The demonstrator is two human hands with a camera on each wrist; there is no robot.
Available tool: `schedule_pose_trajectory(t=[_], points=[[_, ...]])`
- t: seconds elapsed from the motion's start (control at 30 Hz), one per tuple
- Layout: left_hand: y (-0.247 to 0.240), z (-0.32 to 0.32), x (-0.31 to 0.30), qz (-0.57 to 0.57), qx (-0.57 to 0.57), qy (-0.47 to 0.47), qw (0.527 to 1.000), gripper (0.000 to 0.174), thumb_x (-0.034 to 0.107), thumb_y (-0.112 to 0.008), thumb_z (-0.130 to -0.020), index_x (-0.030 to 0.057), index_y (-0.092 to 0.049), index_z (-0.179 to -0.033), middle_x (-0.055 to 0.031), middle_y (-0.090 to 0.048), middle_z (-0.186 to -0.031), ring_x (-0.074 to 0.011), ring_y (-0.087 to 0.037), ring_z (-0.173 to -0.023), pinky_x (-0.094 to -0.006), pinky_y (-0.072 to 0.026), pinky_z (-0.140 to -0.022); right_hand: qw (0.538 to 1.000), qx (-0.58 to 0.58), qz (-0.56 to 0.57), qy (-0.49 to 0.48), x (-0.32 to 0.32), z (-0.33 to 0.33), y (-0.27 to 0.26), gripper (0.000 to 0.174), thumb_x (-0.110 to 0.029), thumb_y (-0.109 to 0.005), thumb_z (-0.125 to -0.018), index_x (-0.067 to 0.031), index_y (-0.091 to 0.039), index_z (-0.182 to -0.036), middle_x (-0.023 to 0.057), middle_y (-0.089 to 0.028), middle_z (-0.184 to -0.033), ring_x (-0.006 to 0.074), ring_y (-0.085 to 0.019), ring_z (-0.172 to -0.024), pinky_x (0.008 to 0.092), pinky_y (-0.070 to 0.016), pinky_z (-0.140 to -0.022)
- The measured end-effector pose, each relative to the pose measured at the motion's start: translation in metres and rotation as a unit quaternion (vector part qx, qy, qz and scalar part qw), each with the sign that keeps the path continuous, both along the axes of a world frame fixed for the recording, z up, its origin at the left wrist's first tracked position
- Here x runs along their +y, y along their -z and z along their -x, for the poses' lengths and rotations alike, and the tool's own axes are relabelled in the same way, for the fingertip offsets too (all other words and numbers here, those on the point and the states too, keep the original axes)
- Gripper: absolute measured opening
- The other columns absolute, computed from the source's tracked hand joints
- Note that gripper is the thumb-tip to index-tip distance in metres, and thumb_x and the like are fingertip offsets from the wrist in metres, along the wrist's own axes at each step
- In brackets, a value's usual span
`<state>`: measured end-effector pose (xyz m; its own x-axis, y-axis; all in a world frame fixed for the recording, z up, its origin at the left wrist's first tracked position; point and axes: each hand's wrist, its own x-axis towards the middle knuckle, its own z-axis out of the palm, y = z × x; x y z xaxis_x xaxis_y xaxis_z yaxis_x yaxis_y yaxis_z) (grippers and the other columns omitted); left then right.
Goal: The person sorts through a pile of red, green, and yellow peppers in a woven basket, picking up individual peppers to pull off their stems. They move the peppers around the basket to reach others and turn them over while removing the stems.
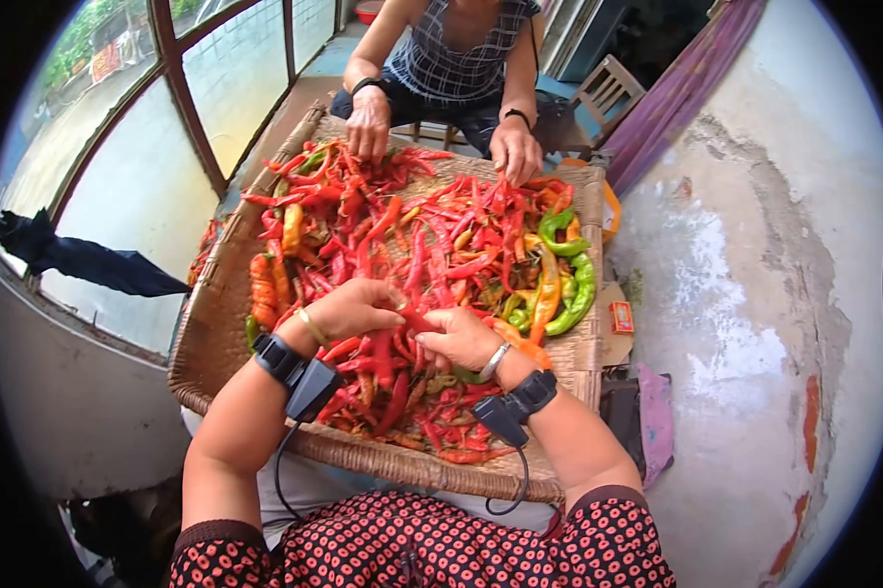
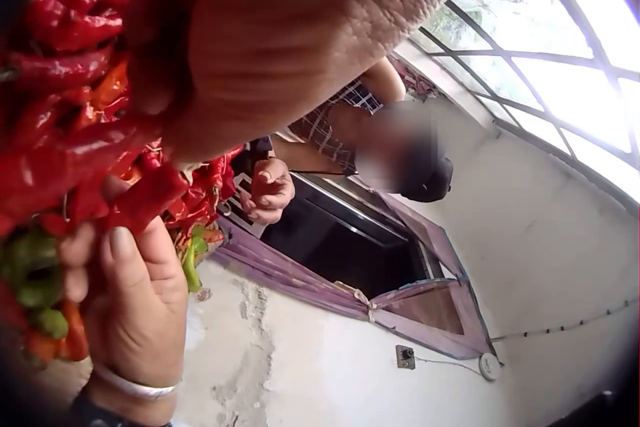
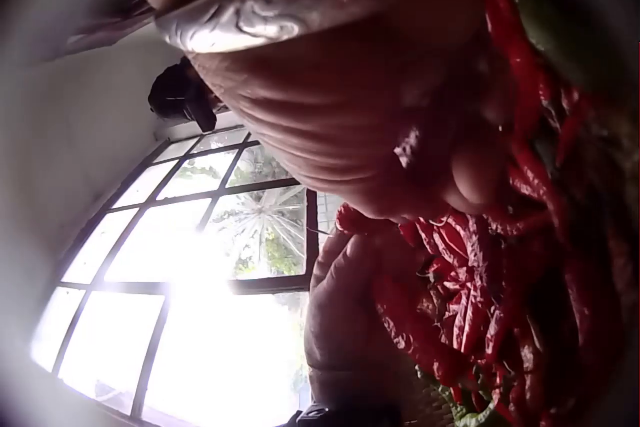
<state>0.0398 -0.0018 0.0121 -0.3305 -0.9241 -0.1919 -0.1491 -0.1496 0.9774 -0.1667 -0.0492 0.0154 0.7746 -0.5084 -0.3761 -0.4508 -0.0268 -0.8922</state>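
Over the middle of a heap of red chili peppers (image 1: 417, 260), my two hands meet. My right hand (image 1: 464, 340) pinches a red chili pepper (image 2: 150, 195) between thumb and fingers, seen plainly in the left wrist view. My left hand (image 1: 358, 309) is curled at the other end of this pepper, its fingertips close to the right thumb. The left palm hides part of its own grip in the left wrist view. The heap lies in a wide woven basket tray (image 1: 211, 323) across my lap.
Green peppers (image 1: 581, 294) and orange ones lie at the heap's right side. Across the tray sits another person, whose hands (image 1: 515, 150) reach into the far peppers. A folded dark umbrella (image 1: 98, 260) is at the left by the windows; a rough wall (image 1: 726, 294) stands at right.
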Motion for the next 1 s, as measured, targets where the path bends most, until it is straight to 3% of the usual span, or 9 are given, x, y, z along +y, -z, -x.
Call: schedule_pose_trajectory(t=[0.1, 0.2, 0.27, 0.33, 0.47, 0.53, 0.57, 0.87, 1.0], points=[[-0.007, -0.005, -0.001, -0.057, 0.036, -0.037, 0.997, 0.010, 0.010, -0.059, -0.082, 0.0034, -0.060, -0.090, 0.0026, -0.057, -0.072, -0.0040, -0.053, -0.068, -0.0189, -0.0446, -0.059, 0.996, -0.041, -0.035, 0.074, -0.007, 0.005, -0.006, 0.026, -0.013, -0.053, -0.084, -0.0019, -0.053, -0.107, 0.0012, -0.057, -0.067, 0.0084, -0.052, -0.048, 0.0226, -0.0432, -0.046], [-0.004, -0.008, -0.006, -0.046, 0.064, -0.190, 0.979, 0.017, 0.007, -0.055, -0.084, 0.0047, -0.057, -0.102, 0.0014, -0.059, -0.078, -0.0047, -0.056, -0.068, -0.0172, -0.0460, -0.059, 0.949, -0.177, 0.164, 0.205, -0.018, 0.004, 0.000, 0.047, -0.012, -0.060, -0.079, -0.0019, -0.043, -0.122, 0.0084, -0.058, -0.084, 0.0123, -0.057, -0.065, 0.0264, -0.0483, -0.061], [-0.004, -0.005, -0.011, -0.016, 0.289, -0.280, 0.915, 0.033, 0.007, -0.052, -0.086, 0.0056, -0.047, -0.118, -0.0031, -0.059, -0.089, -0.0076, -0.058, -0.072, -0.0175, -0.0472, -0.061, 0.937, -0.124, 0.222, 0.239, -0.020, 0.012, -0.012, 0.047, -0.009, -0.063, -0.075, -0.0024, -0.046, -0.118, 0.0117, -0.057, -0.090, 0.0185, -0.058, -0.076, 0.0306, -0.0482, -0.070], [-0.008, -0.003, -0.009, -0.009, 0.290, -0.274, 0.917, 0.047, 0.006, -0.050, -0.087, 0.0071, -0.034, -0.130, -0.0065, -0.056, -0.100, -0.0112, -0.059, -0.074, -0.0205, -0.0488, -0.063, 0.884, -0.067, 0.412, 0.211, -0.024, 0.017, -0.013, 0.045, -0.008, -0.063, -0.071, -0.0035, -0.050, -0.114, 0.0137, -0.055, -0.095, 0.0252, -0.057, -0.085, 0.0352, -0.0461, -0.076], [0.012, -0.005, -0.011, 0.053, 0.079, -0.190, 0.977, 0.049, 0.008, -0.055, -0.082, 0.0081, -0.038, -0.129, -0.0108, -0.056, -0.108, -0.0185, -0.059, -0.085, -0.0272, -0.0491, -0.068, 0.776, 0.039, 0.613, 0.142, -0.026, 0.021, -0.009, 0.046, -0.013, -0.067, -0.066, -0.0074, -0.053, -0.110, 0.0154, -0.046, -0.112, 0.0320, -0.044, -0.105, 0.0405, -0.0364, -0.090], [0.011, -0.010, -0.010, 0.218, -0.305, -0.126, 0.918, 0.040, 0.008, -0.059, -0.076, 0.0075, -0.051, -0.116, -0.0120, -0.056, -0.108, -0.0237, -0.059, -0.088, -0.0294, -0.0480, -0.071, 0.752, 0.072, 0.639, 0.146, -0.032, 0.024, -0.004, 0.048, -0.014, -0.068, -0.065, -0.0086, -0.052, -0.111, 0.0155, -0.044, -0.115, 0.0328, -0.042, -0.106, 0.0413, -0.0356, -0.091], [0.012, -0.008, -0.008, 0.333, -0.330, -0.182, 0.864, 0.021, 0.012, -0.058, -0.072, 0.0056, -0.060, -0.092, -0.0113, -0.059, -0.090, -0.0320, -0.056, -0.083, -0.0385, -0.0458, -0.071, 0.725, 0.104, 0.664, 0.150, -0.035, 0.027, 0.000, 0.050, -0.014, -0.068, -0.064, -0.0098, -0.052, -0.111, 0.0156, -0.042, -0.118, 0.0336, -0.040, -0.107, 0.0421, -0.0347, -0.091], [0.034, -0.022, -0.014, 0.273, -0.448, -0.072, 0.848, 0.021, 0.015, -0.058, -0.072, 0.0083, -0.062, -0.092, -0.0112, -0.057, -0.088, -0.0301, -0.057, -0.082, -0.0383, -0.0477, -0.071, 0.803, 0.151, 0.568, 0.099, -0.049, 0.029, 0.009, 0.049, -0.010, -0.066, -0.066, -0.0090, -0.049, -0.112, 0.0144, -0.053, -0.096, 0.0323, -0.053, -0.088, 0.0391, -0.0440, -0.076], [0.014, -0.030, -0.015, 0.256, -0.491, -0.119, 0.824, 0.016, 0.016, -0.058, -0.072, 0.0086, -0.062, -0.086, -0.0102, -0.058, -0.087, -0.0285, -0.057, -0.080, -0.0375, -0.0479, -0.070, 0.830, 0.108, 0.540, 0.091, -0.043, 0.024, 0.010, 0.025, -0.011, -0.063, -0.070, -0.0074, -0.057, -0.094, 0.0122, -0.060, -0.082, 0.0291, -0.059, -0.073, 0.0368, -0.0470, -0.064]])
